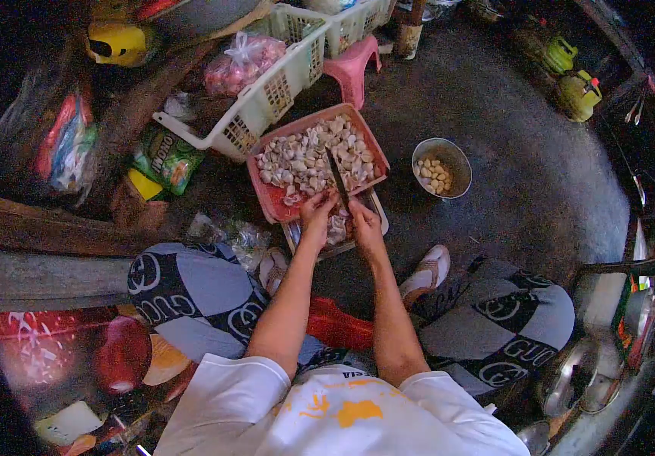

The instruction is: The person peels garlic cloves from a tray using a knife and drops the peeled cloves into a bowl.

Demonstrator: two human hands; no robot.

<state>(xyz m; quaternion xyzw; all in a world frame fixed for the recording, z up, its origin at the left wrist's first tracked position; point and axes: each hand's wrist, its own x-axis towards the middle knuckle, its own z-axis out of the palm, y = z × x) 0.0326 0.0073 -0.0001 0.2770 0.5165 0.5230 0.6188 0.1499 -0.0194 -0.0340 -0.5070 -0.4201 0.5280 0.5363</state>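
Note:
My right hand [365, 224] is closed on a knife [336, 171], its dark blade pointing up and away over the garlic. Close beside the blade, my left hand [317, 214] is closed in a pinch; what its fingers hold is too small to make out. Both hands are above the near edge of a pink plastic basket [265, 199] filled with unpeeled garlic cloves [308, 156]. Under my hands is a second, lighter tray [382, 216] with garlic skins in it. To the right stands a metal pot [466, 176] with peeled cloves [432, 173] at its bottom.
A long pale plastic crate [255, 114] holding a pink-filled plastic bag [242, 67] stands at the upper left. Behind the basket is a pink stool [354, 68]. A green packet [166, 159] lies left. Green gas cylinders [578, 95] stand far right. My sandalled feet flank the trays.

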